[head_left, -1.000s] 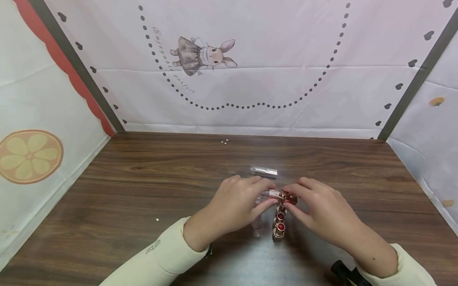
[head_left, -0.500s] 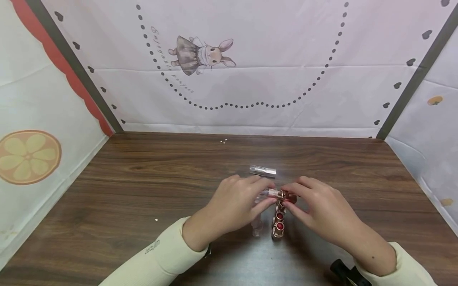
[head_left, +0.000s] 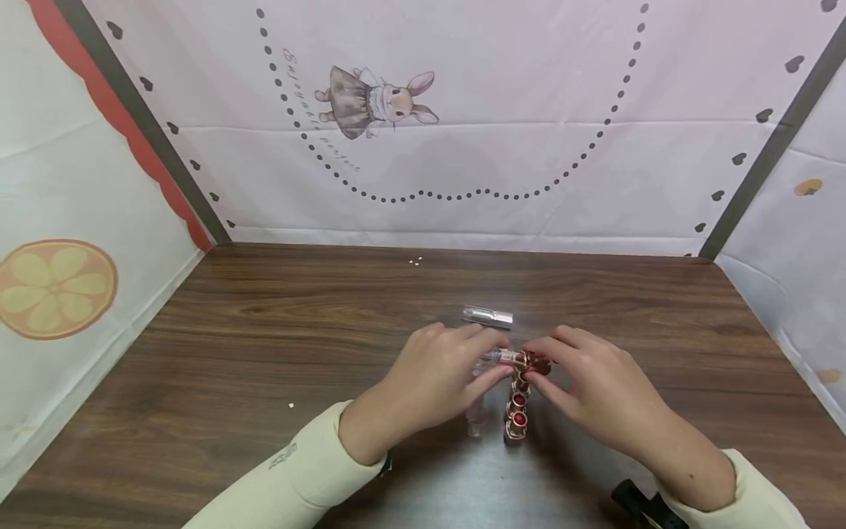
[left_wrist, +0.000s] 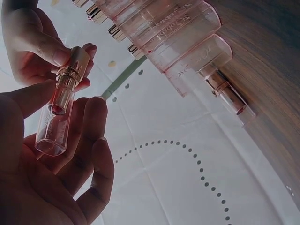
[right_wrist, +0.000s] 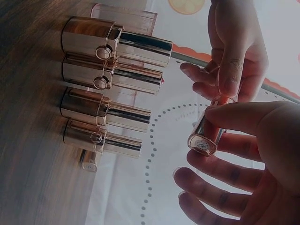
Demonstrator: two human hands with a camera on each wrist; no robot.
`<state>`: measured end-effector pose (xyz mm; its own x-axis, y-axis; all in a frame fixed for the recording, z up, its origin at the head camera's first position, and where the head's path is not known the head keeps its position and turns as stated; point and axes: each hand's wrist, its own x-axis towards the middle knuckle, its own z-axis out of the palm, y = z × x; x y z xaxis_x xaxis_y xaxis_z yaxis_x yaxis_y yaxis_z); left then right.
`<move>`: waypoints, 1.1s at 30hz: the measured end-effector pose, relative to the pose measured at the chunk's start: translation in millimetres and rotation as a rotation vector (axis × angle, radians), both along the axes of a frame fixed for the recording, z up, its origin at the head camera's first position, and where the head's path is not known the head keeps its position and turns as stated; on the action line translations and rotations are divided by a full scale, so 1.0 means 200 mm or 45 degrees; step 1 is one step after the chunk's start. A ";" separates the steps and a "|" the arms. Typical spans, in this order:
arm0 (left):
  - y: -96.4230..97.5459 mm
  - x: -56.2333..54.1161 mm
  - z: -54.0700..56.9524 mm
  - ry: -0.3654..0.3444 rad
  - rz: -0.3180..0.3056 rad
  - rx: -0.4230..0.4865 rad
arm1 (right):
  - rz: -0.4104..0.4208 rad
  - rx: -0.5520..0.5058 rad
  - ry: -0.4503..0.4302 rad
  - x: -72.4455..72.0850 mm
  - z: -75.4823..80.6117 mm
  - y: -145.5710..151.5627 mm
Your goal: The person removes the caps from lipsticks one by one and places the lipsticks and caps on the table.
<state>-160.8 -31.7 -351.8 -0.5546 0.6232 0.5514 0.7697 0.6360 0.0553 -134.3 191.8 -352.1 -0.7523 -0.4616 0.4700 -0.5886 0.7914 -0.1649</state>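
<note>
Both hands meet above the table around one lipstick. My left hand (head_left: 432,378) pinches its clear cap (left_wrist: 52,133) between thumb and fingers. With thumb and fingertips, my right hand (head_left: 598,382) grips the shiny rose-gold base (right_wrist: 205,136). The lipstick's gold inner tube (left_wrist: 62,96) sits partly inside the clear cap in the left wrist view. Under the hands stands a row of gold lipstick tubes (right_wrist: 89,37), uncapped, with round red ornaments in the head view. Beside them is a row of upright clear caps (left_wrist: 164,42), partly hidden in the head view by my left hand.
Behind the hands another lipstick (head_left: 487,317) lies on its side on the dark wood table (head_left: 330,294). Small white bits (head_left: 415,261) lie near the back edge, and one white scrap (head_left: 291,405) is at left. Printed cloth (head_left: 502,95) walls the table's back and sides.
</note>
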 end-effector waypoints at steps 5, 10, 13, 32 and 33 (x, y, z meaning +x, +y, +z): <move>0.00 0.00 0.00 0.005 -0.004 0.009 | -0.011 -0.002 -0.014 0.00 0.00 0.00; 0.00 0.00 0.01 -0.003 -0.005 0.017 | -0.017 -0.006 -0.030 0.01 0.01 0.00; 0.00 0.00 0.01 -0.009 -0.009 0.018 | -0.018 -0.004 -0.032 0.01 0.01 0.00; -0.01 -0.01 0.02 -0.028 -0.001 0.026 | -0.016 -0.014 -0.018 0.00 0.00 0.00; -0.01 -0.01 0.02 -0.030 -0.003 0.030 | -0.016 -0.013 -0.016 0.00 0.00 0.01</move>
<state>-162.8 -33.8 -347.5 -0.5663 0.6116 0.5524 0.7694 0.6326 0.0885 -134.8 192.8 -352.5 -0.7640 -0.4469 0.4653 -0.5763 0.7971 -0.1806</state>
